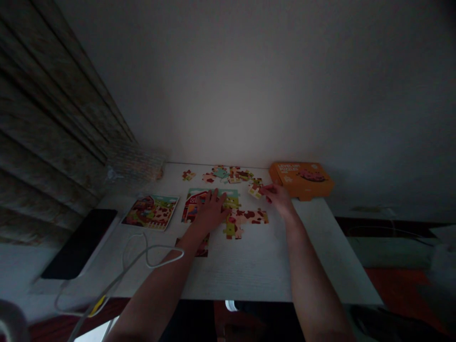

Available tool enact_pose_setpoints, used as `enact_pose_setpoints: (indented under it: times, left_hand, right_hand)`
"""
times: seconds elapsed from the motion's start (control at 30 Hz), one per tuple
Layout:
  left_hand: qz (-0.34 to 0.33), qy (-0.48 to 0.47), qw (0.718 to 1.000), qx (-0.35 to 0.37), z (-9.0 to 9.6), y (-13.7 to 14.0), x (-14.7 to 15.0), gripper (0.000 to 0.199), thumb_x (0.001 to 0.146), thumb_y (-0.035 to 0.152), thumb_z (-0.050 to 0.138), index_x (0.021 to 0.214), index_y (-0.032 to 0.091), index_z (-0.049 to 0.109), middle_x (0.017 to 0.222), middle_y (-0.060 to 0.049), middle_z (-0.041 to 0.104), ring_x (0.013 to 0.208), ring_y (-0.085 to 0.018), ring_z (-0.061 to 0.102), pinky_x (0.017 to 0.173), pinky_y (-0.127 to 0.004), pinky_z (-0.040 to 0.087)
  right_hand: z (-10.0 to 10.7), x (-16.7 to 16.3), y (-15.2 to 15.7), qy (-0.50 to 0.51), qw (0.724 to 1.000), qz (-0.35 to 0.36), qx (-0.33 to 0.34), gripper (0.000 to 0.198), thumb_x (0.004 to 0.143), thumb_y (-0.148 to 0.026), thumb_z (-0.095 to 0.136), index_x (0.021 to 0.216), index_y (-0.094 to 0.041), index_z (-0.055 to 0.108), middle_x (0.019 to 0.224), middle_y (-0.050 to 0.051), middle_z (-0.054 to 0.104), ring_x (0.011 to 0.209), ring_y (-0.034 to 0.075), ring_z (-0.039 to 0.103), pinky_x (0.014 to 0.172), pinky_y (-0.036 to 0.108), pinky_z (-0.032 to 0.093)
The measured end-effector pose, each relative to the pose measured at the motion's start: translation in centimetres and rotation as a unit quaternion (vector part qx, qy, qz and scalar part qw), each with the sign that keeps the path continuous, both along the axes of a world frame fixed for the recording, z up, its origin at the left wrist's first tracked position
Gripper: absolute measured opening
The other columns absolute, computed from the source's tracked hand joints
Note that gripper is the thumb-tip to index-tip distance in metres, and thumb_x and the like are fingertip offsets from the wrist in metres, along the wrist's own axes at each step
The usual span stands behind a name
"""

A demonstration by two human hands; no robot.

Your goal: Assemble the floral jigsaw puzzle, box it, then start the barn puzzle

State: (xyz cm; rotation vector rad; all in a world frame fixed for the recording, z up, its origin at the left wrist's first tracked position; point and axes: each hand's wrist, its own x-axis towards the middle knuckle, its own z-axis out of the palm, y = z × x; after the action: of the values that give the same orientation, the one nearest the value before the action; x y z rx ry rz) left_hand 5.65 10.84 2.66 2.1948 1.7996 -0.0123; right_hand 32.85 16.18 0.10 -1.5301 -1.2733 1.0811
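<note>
My left hand (213, 209) lies flat with fingers spread on a partly joined farm jigsaw puzzle (192, 195), covering some of its middle. The joined part shows a red barn and, to the right, a cow section (251, 216). At the right, my right hand (277, 195) pinches a puzzle piece (255, 190) with a pale fence pattern between thumb and fingers. Loose puzzle pieces (221, 173) lie in a row behind the joined part. Under my left forearm, another red-brown puzzle section (203, 249) is partly hidden.
An orange puzzle box (302, 180) stands at the table's back right. On the left lie a farm picture card (151, 212), a black phone-like device (81, 243) and a looping white cable (146, 251). A clear plastic package (137, 164) sits by the curtain (53, 118).
</note>
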Motion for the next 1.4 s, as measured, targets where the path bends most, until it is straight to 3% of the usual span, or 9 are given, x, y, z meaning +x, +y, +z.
enact_pose_setpoints:
  times: [0.07,0.13,0.27,0.43,0.57,0.77,1.1,1.27,1.4]
  left_hand:
    - [-0.003,0.001,1.0,-0.002,0.3,-0.2,0.2,0.064,0.098,0.05,0.05,0.158,0.028,0.04,0.169,-0.015,0.025,0.156,-0.04,0.022,0.117,-0.073,0.02]
    - [-0.002,0.0,1.0,-0.007,0.5,-0.3,0.2,0.065,0.098,0.051,0.052,0.157,0.029,0.041,0.169,-0.013,0.025,0.156,-0.039,0.023,0.118,-0.071,0.021]
    - [0.0,-0.008,1.0,-0.03,0.9,-0.2,-0.1,0.066,0.098,0.053,0.051,0.158,0.029,0.039,0.17,-0.012,0.023,0.157,-0.037,0.02,0.12,-0.071,0.019]
    - [-0.003,-0.007,1.0,-0.013,1.1,0.2,-0.2,0.063,0.096,0.052,0.055,0.154,0.028,0.045,0.168,-0.013,0.03,0.155,-0.038,0.026,0.12,-0.069,0.022]
    - [-0.049,-0.043,0.997,0.035,0.6,0.3,0.3,0.051,0.099,0.042,0.054,0.148,0.028,0.052,0.163,-0.012,0.04,0.151,-0.031,0.035,0.124,-0.064,0.017]
    - [-0.17,-0.09,0.981,0.033,-0.6,-0.2,2.5,0.047,0.103,0.042,0.047,0.15,0.032,0.05,0.166,-0.008,0.036,0.155,-0.029,0.028,0.124,-0.067,0.007]
    - [-0.156,-0.084,0.984,0.036,-1.0,0.7,3.4,0.049,0.103,0.044,0.047,0.151,0.034,0.05,0.167,-0.009,0.034,0.156,-0.029,0.025,0.125,-0.065,0.006]
    - [-0.159,-0.103,0.982,0.03,-1.4,0.7,3.3,0.052,0.104,0.041,0.045,0.154,0.028,0.044,0.167,-0.012,0.033,0.156,-0.029,0.025,0.124,-0.067,0.003]
    - [-0.133,-0.149,0.98,0.022,-1.6,0.8,3.6,0.057,0.1,0.034,0.05,0.156,0.029,0.04,0.165,-0.011,0.038,0.155,-0.026,0.028,0.125,-0.064,0.0]
  right_hand:
    - [-1.0,-0.2,0.4,-0.022,0.999,-0.026,0.017,0.041,0.07,-0.058,0.075,0.081,-0.019,0.07,0.066,0.005,0.069,0.052,0.017,0.054,0.049,0.029,0.041]
    - [-1.6,-0.4,0.6,-0.073,0.997,0.006,0.039,0.033,0.075,-0.052,0.072,0.082,-0.02,0.073,0.07,0.006,0.071,0.06,0.02,0.061,0.057,0.032,0.047]
    - [-2.0,-0.9,0.9,-0.234,0.965,0.049,0.106,0.023,0.086,-0.035,0.059,0.091,-0.021,0.076,0.094,0.01,0.077,0.088,0.026,0.07,0.085,0.04,0.053]
    - [-2.3,-1.4,1.6,-0.37,0.915,0.038,0.158,0.046,0.092,-0.024,0.049,0.135,-0.017,0.064,0.146,0.015,0.059,0.133,0.03,0.053,0.114,0.049,0.038]
    - [-2.5,-1.7,1.5,-0.412,0.901,0.059,0.125,0.051,0.098,-0.032,0.047,0.148,-0.021,0.053,0.147,0.012,0.059,0.131,0.034,0.051,0.114,0.052,0.036]
    - [-2.4,-1.4,1.2,-0.374,0.921,0.035,0.101,0.051,0.093,-0.037,0.058,0.14,-0.016,0.06,0.134,0.02,0.06,0.128,0.035,0.053,0.112,0.048,0.038]
    - [-1.5,-0.2,0.9,-0.255,0.966,0.0,0.046,0.033,0.075,-0.043,0.078,0.098,-0.02,0.072,0.102,0.013,0.072,0.097,0.027,0.067,0.088,0.037,0.05]
    - [-0.7,-0.6,0.3,-0.066,0.997,-0.001,-0.035,0.033,0.078,-0.052,0.071,0.086,-0.021,0.065,0.076,0.006,0.07,0.072,0.022,0.066,0.067,0.034,0.052]
    - [0.2,-1.3,-0.6,0.09,0.991,0.017,-0.097,0.031,0.076,-0.051,0.074,0.085,-0.024,0.062,0.087,0.008,0.071,0.079,0.023,0.07,0.071,0.037,0.058]
